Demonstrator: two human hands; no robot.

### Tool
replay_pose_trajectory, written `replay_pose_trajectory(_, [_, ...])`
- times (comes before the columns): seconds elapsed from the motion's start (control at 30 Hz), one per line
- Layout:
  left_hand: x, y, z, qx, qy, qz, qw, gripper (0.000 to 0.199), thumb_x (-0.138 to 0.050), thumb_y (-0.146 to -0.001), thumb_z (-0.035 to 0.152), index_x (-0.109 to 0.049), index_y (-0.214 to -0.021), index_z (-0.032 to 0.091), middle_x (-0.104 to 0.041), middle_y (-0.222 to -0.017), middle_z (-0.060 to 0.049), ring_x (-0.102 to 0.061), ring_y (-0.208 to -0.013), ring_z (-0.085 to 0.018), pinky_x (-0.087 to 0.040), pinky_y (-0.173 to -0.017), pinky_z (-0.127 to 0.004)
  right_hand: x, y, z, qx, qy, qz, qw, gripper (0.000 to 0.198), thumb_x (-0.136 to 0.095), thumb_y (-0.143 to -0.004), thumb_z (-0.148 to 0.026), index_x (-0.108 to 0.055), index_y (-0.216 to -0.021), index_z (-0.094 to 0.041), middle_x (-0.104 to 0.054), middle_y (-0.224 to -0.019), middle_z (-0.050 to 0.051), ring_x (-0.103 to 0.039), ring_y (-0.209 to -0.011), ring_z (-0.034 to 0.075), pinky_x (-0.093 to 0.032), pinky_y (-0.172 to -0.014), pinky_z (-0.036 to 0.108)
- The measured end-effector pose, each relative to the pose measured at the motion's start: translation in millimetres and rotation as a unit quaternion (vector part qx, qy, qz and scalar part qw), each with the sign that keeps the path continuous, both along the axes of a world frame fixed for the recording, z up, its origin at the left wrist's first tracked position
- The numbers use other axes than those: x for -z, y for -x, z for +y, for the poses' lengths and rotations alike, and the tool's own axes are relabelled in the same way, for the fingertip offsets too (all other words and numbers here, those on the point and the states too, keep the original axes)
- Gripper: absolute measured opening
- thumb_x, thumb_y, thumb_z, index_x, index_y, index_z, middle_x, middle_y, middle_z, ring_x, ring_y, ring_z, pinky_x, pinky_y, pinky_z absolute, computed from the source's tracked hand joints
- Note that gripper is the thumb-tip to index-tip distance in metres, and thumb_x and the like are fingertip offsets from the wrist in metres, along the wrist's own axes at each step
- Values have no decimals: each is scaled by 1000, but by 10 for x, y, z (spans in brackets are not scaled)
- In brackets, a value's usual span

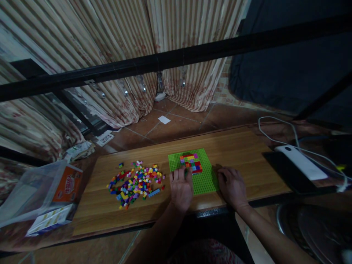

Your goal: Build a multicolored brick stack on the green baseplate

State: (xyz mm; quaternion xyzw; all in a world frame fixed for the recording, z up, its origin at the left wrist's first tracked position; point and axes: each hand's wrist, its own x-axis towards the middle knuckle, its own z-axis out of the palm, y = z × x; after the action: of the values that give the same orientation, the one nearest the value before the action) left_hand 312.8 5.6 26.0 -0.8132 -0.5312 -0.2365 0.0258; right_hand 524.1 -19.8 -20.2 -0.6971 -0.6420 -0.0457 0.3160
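Note:
A green studded baseplate (205, 183) lies on the wooden tabletop, bearing a patch of joined toy bricks (196, 167) in red, blue, yellow, orange and purple. My left hand (181, 189) reaches over the left side of the plate. Its bent fingertips meet the near left edge of the brick patch; whatever they pinch is hidden. Just off the plate's right edge, my right hand (233, 187) rests on the wood with its fingers curled in and no object showing in them. To the left is a spread of loose small bricks (137, 183) in many colours, with a longer blue brick (154, 193) at its near edge.
A clear plastic bin (30, 187) with an orange label and a white-and-yellow box (51, 220) stand at the far left. On the right lie a black flat panel (287, 172), a white device (301, 161) and a white cable (293, 128). A dark metal bar (165, 57) crosses before the curtains.

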Motion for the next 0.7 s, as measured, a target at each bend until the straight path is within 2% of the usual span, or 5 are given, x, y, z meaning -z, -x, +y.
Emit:
replay_pose_trajectory(0.4, [-20, -46, 46, -5, 54, 19, 998, 32, -46, -89, 18, -60, -118, 24, -62, -109, -9, -52, -97, -25, -41, -84, -44, 21, -18, -13, -13, 2, 2, 1000, 19, -46, -89, -26, -64, -91, -21, -65, -98, 10, -54, -91, 25, -44, -82, 39])
replay_pose_trajectory(0.6, [-115, -60, 72, -8, 70, -1, 998, 27, -47, -88, 18, -64, -109, 22, -62, -100, -9, -52, -95, -24, -41, -85, -43, 28, -31, 5, -20, -7, -6, 1000, 20, -44, -90, -27, -63, -88, -20, -65, -94, 10, -54, -89, 24, -44, -78, 37])
replay_pose_trajectory(0.7, [-174, -63, 44, -12, 75, -24, 997, 28, -47, -87, 16, -63, -110, 21, -62, -106, -9, -52, -97, -24, -43, -86, -42, 38, -48, 15, -34, -17, -12, 999, 20, -44, -90, -27, -63, -88, -20, -65, -94, 10, -55, -88, 24, -44, -77, 37])
